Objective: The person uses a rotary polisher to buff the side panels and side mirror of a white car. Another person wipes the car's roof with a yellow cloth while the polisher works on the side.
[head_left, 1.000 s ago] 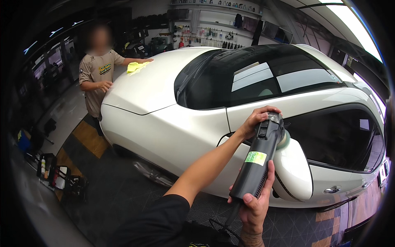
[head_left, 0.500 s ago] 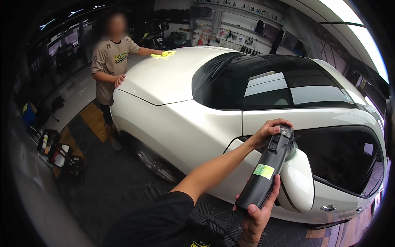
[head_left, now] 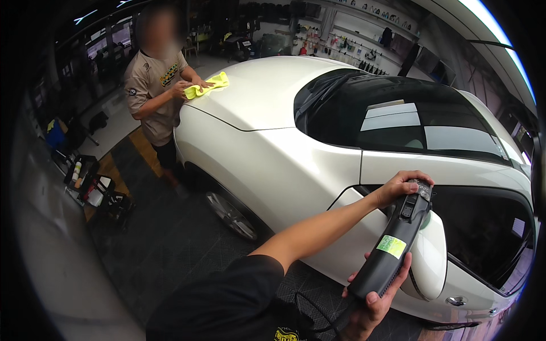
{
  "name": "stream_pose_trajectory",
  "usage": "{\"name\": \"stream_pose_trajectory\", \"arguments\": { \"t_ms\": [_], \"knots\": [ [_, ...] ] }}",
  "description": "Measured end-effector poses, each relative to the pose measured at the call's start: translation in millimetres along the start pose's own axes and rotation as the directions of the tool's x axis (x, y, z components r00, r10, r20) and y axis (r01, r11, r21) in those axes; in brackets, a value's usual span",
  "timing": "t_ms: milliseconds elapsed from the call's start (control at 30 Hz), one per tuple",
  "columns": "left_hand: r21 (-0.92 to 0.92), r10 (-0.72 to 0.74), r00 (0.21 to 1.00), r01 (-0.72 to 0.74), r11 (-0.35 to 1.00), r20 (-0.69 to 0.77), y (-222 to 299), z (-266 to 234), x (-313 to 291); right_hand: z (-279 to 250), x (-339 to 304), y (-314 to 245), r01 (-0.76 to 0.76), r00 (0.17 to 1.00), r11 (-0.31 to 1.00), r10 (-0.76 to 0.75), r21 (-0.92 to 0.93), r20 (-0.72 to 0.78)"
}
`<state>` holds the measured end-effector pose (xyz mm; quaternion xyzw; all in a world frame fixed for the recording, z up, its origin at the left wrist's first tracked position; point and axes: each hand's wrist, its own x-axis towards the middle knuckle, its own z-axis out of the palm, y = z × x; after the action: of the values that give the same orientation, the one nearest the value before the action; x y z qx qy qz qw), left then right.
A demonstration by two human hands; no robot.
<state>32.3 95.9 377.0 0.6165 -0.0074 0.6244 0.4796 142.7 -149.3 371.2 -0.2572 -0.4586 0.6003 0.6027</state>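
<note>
1. Two hands on one polisher (head_left: 392,244): left hand (head_left: 402,188) over the head end, right hand (head_left: 372,307) under the rear end.
2. Left fingers curled narrowly round the head; right fingers wrapped about the body, holding it from below. No wide or loose fingers seen on either side.
3. Polisher held aslant in front of the mirror (head_left: 430,261), by the front corner of the car's (head_left: 324,165) side window (head_left: 472,227), with the head end farther off.
4. Pad (head_left: 425,220) showing as a greenish sliver between head and mirror, seemingly against the mirror's upper edge. Cannot tell how firmly pressed, or whether spinning.
5. Looks like work under way: tool gripped and brought to the mirror. White shell glossy where visible, with no readable line between worked and unworked parts, so cannot tell how much is done or left.
6. At the hood's (head_left: 256,96) front edge, well apart, a co-worker with a yellow cloth (head_left: 207,85) on the paint; also seemingly unfinished.
7. Mirror's outer edge just beside the polisher's body, window close behind; tight there, by judgement.
8. More room toward the near side, over the floor (head_left: 165,267) between wheel (head_left: 230,216) and caddy (head_left: 90,181). Cord (head_left: 318,310) hanging low near the rear end, worth minding.
</note>
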Motion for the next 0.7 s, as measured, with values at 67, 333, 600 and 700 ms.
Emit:
{"name": "stream_pose_trajectory", "arguments": {
  "t_ms": [67, 333, 600, 700],
  "knots": [
    [0.042, -0.013, 1.0, 0.013, 0.999, -0.001, 1.0, 1.0, 1.5, -0.3, 0.5, -1.1, 0.007, 1.0, 1.0, -0.008, 0.019, 0.006],
    [0.097, -0.023, 0.999, 0.018, 0.995, 0.047, 6.6, 12.3, 15.2, -1.3, 2.4, -7.6, 0.032, 0.999, 0.997, -0.033, 0.072, 0.013],
    [0.147, -0.049, 0.998, 0.042, 0.988, 0.045, 4.4, 30.7, 27.2, -12.5, -3.6, -25.4, 0.005, 1.0, 0.991, -0.009, 0.133, 0.028],
    [0.15, -0.076, 0.995, 0.067, 0.986, 0.057, 5.2, 51.6, 33.3, -26.4, -9.9, -41.4, -0.037, 0.999, 0.982, 0.031, 0.183, 0.037]
  ]
}}
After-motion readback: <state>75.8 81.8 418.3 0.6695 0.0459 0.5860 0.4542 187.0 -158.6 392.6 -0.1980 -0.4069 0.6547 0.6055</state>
